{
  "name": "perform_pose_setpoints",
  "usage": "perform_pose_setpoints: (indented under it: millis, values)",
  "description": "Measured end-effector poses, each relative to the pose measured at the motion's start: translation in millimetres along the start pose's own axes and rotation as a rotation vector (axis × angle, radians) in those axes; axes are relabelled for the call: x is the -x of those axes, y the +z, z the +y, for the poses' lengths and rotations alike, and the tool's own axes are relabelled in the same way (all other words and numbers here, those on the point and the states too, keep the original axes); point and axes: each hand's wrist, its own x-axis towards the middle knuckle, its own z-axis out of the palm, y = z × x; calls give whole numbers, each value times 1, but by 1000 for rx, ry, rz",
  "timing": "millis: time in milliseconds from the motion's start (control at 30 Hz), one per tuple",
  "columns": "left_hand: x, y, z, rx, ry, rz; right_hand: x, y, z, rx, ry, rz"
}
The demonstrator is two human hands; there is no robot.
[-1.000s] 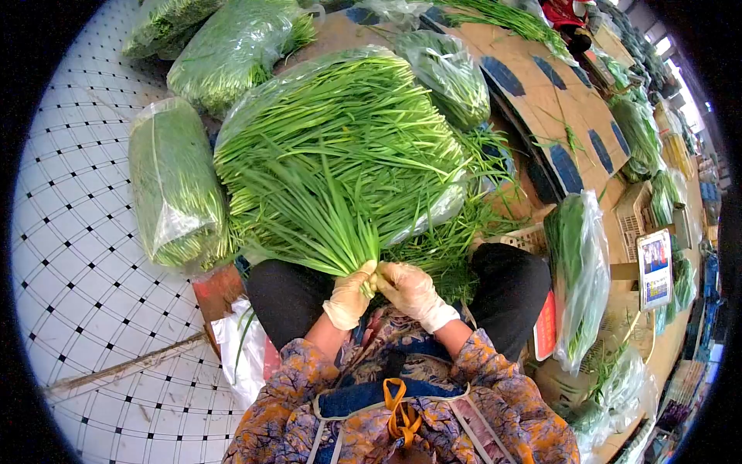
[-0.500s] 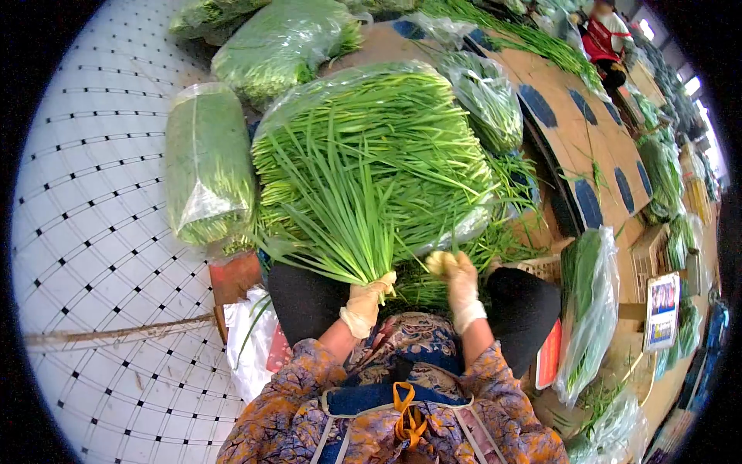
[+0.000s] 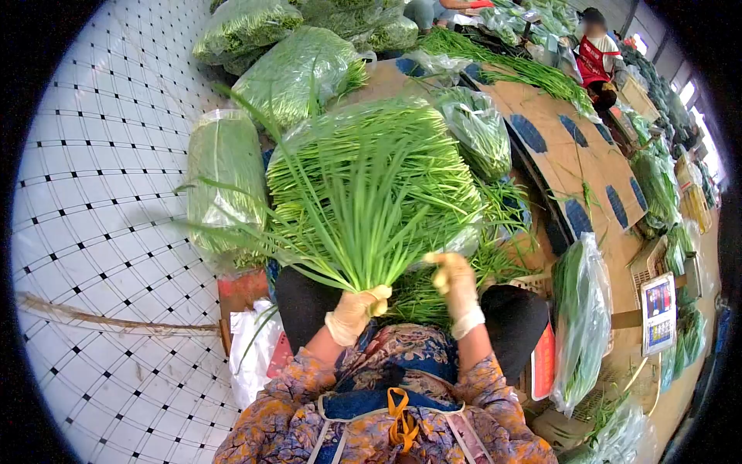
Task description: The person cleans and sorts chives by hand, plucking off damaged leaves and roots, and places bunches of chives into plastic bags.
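My left hand [image 3: 357,309], in a pale glove, is closed round the base of a bunch of long green leaves [image 3: 359,240] that fan out upward. To the right, my gloved right hand [image 3: 456,282] is raised apart from the bunch, its fingers blurred and partly curled; whether it holds anything is unclear. Behind the bunch lies a large pile of the same greens [image 3: 386,162] in an open clear bag. Loose greens [image 3: 417,298] lie low between my knees.
Bagged greens lie at the left [image 3: 226,178], upper left [image 3: 294,73] and right [image 3: 583,317]. A scale display [image 3: 658,313] stands at the right, near flattened cardboard [image 3: 572,147]. A person in a red apron [image 3: 595,58] is at the upper right, another partly visible at the top.
My right hand has come away from the bunch and moved right. The bunch stays in my left hand, its leaves now spread wider and blurred. The view has shifted, showing more of the background.
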Motion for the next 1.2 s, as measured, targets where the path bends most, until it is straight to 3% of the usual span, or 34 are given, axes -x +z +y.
perform_pose_setpoints:
  millis: [33, 100, 167, 200, 267, 300, 333, 367, 400, 467, 500, 567, 633, 800, 867, 900, 967, 1067, 1167, 1200]
  values:
    - [3, -5, 5, 67, -25, -4, -3, -16, 10, -171, -82, 101]
    - [12, -21, 13, 73, -70, -24, -10, -53, 23, -436, -16, 265]
    - [13, -36, 11, 72, -96, -45, -9, -79, 44, -374, 49, 351]
    - [16, -35, 14, 57, -77, -57, -14, -96, 67, -377, 202, 182]
    - [23, -30, 14, -8, -26, -9, -21, -116, 151, 614, -58, 189]
    - [24, -28, 15, -12, -26, -13, 4, -75, 99, 908, -76, 301]
    - [25, -29, 18, 33, -98, -34, 8, -63, 75, 871, -226, 260]
    - [27, -30, 19, 80, -171, -49, 6, -47, 70, 344, -287, 264]
    - [24, -24, 13, -11, -23, -41, 14, -37, 39, 65, -251, 112]
    - [23, -15, 12, -146, -21, -11, 35, -2, -35, 8, -157, -37]
    - [20, -12, 9, -195, -11, -39, 39, 11, -49, -20, -219, -146]
    - [23, 7, 9, -213, -1, -92, 36, 30, -54, 188, -108, -328]
    - [16, 8, 0, -161, -37, -165, 20, 40, -26, 520, -204, -385]
    - [9, 1, -6, 61, -57, -175, 45, 30, -25, 518, -512, -247]
    - [-6, -12, -21, 113, -113, -135, 61, 24, -38, 870, -805, -273]
    - [-12, -14, -28, 90, -149, 19, 68, 22, -40, 906, -815, -313]
    - [-21, -12, -30, 109, -181, 108, 81, 16, -50, 882, -812, -285]
    - [-26, -13, -25, 127, -105, 80, 77, -14, -36, 902, -755, 29]
    - [-26, -14, -29, -10, -60, 92, 58, -25, -23, 1293, -110, -152]
    - [-26, -9, -29, -70, -63, 89, 50, -19, -21, 1056, -53, -168]
